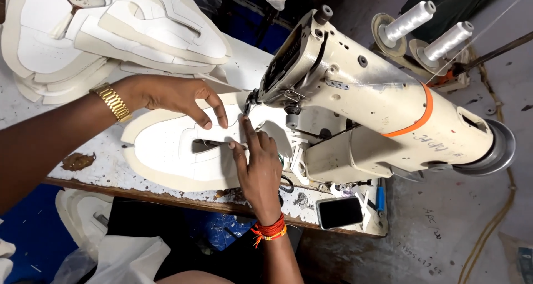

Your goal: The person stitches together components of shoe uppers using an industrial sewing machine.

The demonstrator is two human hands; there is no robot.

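Fingertips could be caught under the needle if the cream industrial sewing machine (355,89) runs, since both hands work right beside it. The left hand (172,98), fingers spread flat, presses the white cut shoe-upper panel (166,151); the right hand (258,170), at five o'clock from the needle, pinches its edge narrowly.

The approach to the needle is narrowed by the sewing machine head (300,67) from the far side. The near table edge is cluttered by scissors (286,184) and a phone (340,212). The far left is blocked by a stack of white cut pieces (111,34). Bare tabletop (105,167) is left open at the near left, beside the white shoe upper (172,151).
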